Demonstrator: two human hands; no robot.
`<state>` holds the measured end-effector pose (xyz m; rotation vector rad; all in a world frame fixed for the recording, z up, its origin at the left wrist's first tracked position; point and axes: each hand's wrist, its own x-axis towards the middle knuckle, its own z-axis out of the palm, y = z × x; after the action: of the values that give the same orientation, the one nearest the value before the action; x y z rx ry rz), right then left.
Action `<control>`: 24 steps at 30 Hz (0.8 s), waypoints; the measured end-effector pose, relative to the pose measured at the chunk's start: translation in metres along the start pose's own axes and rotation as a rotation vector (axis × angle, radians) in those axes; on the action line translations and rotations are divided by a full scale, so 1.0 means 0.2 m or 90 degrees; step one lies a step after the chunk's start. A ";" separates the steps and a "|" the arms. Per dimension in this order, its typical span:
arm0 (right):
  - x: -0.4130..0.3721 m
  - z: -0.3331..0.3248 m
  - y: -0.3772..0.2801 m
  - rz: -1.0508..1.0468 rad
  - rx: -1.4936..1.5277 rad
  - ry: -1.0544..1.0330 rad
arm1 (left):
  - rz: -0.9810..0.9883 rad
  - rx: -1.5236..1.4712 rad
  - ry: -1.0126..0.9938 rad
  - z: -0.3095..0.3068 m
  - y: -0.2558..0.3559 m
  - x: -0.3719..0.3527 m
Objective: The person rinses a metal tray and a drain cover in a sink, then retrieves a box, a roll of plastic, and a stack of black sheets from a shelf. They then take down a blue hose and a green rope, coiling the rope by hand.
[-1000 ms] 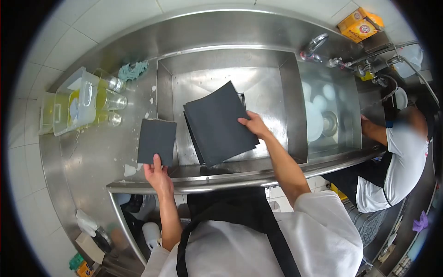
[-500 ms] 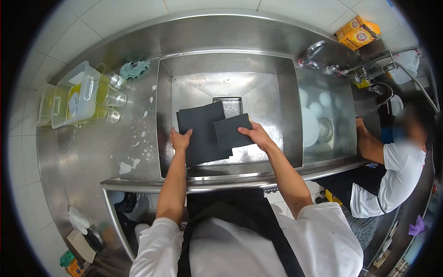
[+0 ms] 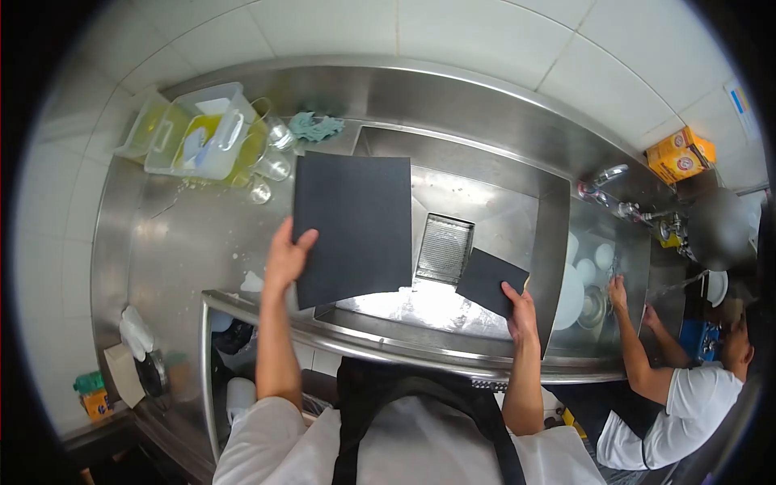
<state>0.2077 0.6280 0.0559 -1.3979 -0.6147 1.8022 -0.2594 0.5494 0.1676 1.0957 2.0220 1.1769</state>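
Observation:
A large dark sheet [image 3: 353,222] hangs over the left edge of the steel sink [image 3: 453,315], its left side gripped by my left hand [image 3: 286,257]. Between the thumb and fingers of my right hand [image 3: 521,311] is a smaller dark piece [image 3: 490,280], over the right part of the sink. The two dark pieces are apart, and the square drain [image 3: 445,248] shows between them.
Clear glasses [image 3: 273,166], a plastic tub [image 3: 202,133] with yellow liquid and a green cloth [image 3: 316,127] stand at the left. To the right, a co-worker [image 3: 687,404] reaches over a second basin [image 3: 606,327] holding white dishes. Taps [image 3: 626,206] and an orange box [image 3: 681,155] are behind.
The view has shifted. My hands have moved apart, the large sheet going left and the small piece right, so they no longer overlap. The co-worker's hand has come over the second basin.

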 end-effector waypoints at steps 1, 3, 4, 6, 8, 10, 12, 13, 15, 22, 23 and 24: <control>0.00 0.02 -0.01 0.000 -0.005 -0.023 | -0.037 -0.059 -0.017 -0.14 0.03 0.01; -0.03 0.11 -0.03 0.001 -0.032 -0.066 | -0.086 -0.143 -0.054 -0.37 0.02 0.04; -0.05 0.17 -0.04 0.005 -0.058 -0.098 | -0.099 -0.166 -0.073 -0.46 0.01 0.06; -0.12 0.38 -0.08 -0.011 -0.044 -0.181 | -0.095 -0.159 -0.081 -0.55 -0.10 0.11; -0.07 0.54 0.02 -0.004 -0.065 -0.281 | -0.024 0.022 -0.003 -0.53 -0.30 0.14; -0.05 0.77 0.11 -0.005 -0.090 -0.375 | -0.021 0.201 -0.072 -0.52 -0.51 0.21; -0.20 1.10 0.04 -0.035 -0.128 -0.470 | 0.025 0.173 -0.024 -0.51 -0.77 0.24; -0.23 1.25 0.03 -0.043 -0.099 -0.506 | -0.057 0.241 0.024 -0.53 -0.57 0.17; -0.30 1.49 0.02 -0.054 -0.043 -0.569 | 0.146 0.267 0.129 -0.61 -0.51 0.13; -0.08 1.69 0.33 -0.276 -0.423 -0.301 | 0.252 0.060 0.187 -0.98 -0.06 -0.20; -0.06 1.66 0.40 -0.302 -0.473 -0.317 | 0.245 -0.001 0.176 -1.03 -0.12 -0.23; -0.07 1.66 0.43 -0.327 -0.525 -0.333 | 0.237 -0.062 0.165 -1.08 -0.17 -0.23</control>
<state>-0.1315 0.5905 0.0947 -1.0527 -1.9610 1.5191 -0.4151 0.4070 0.2405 1.3695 1.9728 1.6629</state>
